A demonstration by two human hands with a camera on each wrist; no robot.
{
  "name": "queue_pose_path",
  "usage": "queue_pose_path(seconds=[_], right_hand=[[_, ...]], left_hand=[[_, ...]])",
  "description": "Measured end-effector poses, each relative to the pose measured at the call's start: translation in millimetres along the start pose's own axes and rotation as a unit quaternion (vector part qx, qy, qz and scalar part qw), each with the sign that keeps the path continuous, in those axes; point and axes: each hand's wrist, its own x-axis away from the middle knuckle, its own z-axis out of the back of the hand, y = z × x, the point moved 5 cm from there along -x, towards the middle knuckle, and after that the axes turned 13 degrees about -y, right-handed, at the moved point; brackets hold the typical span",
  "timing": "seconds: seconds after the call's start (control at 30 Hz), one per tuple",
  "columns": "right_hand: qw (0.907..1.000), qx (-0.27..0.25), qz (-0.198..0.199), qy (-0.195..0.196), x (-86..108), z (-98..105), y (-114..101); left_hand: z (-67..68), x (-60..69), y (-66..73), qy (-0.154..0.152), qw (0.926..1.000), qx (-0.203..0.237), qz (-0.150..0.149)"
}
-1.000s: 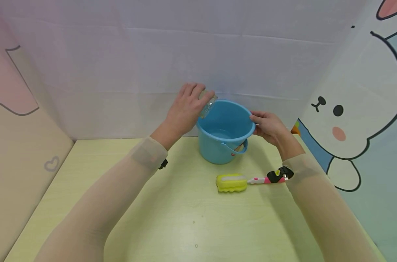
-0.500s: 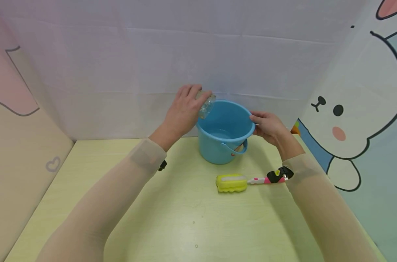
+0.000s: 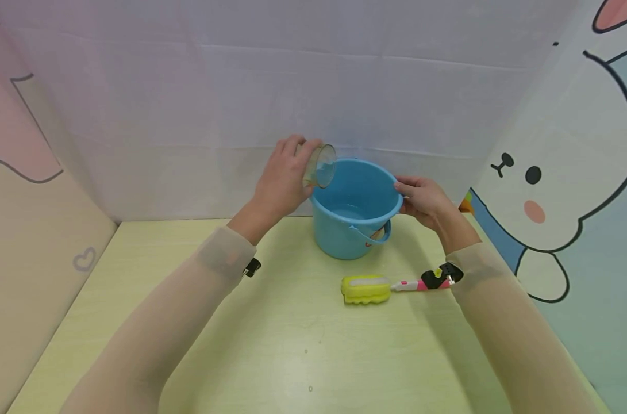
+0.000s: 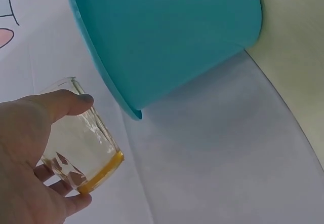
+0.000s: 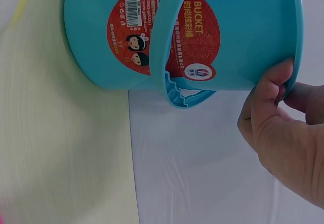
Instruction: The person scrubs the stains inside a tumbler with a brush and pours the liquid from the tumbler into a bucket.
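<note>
My left hand (image 3: 284, 177) grips a clear glass (image 4: 83, 138) beside the left rim of a blue bucket (image 3: 344, 233). The glass is tilted on its side, its mouth towards the bucket in the head view; an amber band shows at its base in the left wrist view. With thumb and fingers my right hand (image 3: 422, 198) pinches the bucket's right rim, also plain in the right wrist view. The bucket stands upright at the back of the table, its handle (image 5: 164, 46) hanging down in front of a red label (image 5: 197, 31). A little water seems to lie in its bottom.
In front of the bucket lies a yellow sponge brush (image 3: 366, 289) with a pink and white handle (image 3: 408, 285), partly behind my right wrist's camera. A few drops dot the pale table (image 3: 272, 356). A white curtain (image 3: 215, 103) hangs close behind.
My left hand has drawn slightly left and turned the glass from mouth-down towards level, so its mouth now shows. The right hand and the bucket have stayed put.
</note>
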Motion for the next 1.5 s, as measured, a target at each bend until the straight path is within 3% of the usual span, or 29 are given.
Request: queue_pose_path(seconds=[0.27,0.5,0.73,0.97,1.5], right_hand=[[1.0,0.004,-0.003,-0.002,-1.1,1.5,-0.6],[1.0,0.004,-0.004,-0.001,-1.8,2.8,-0.2],[1.0,0.001,-0.003,0.0,-1.8,3.6,-0.7],[1.0,-0.001,-0.004,0.002,-2.2,3.9,0.1],[1.0,-0.002,-0.008,0.003,-1.3,3.9,0.2]], left_hand=[[4.7,7.9,-6.5,0.032,0.9948,0.094,0.022],[5.1,19.1,-11.3,0.04,0.9888,0.138,0.04],[5.7,32.3,-14.5,0.047,0.9782,0.194,0.058],[6.3,47.5,-13.5,0.066,0.9672,0.24,0.05],[-13.4,92.0,-16.8,0.048,0.948,0.3,0.095]])
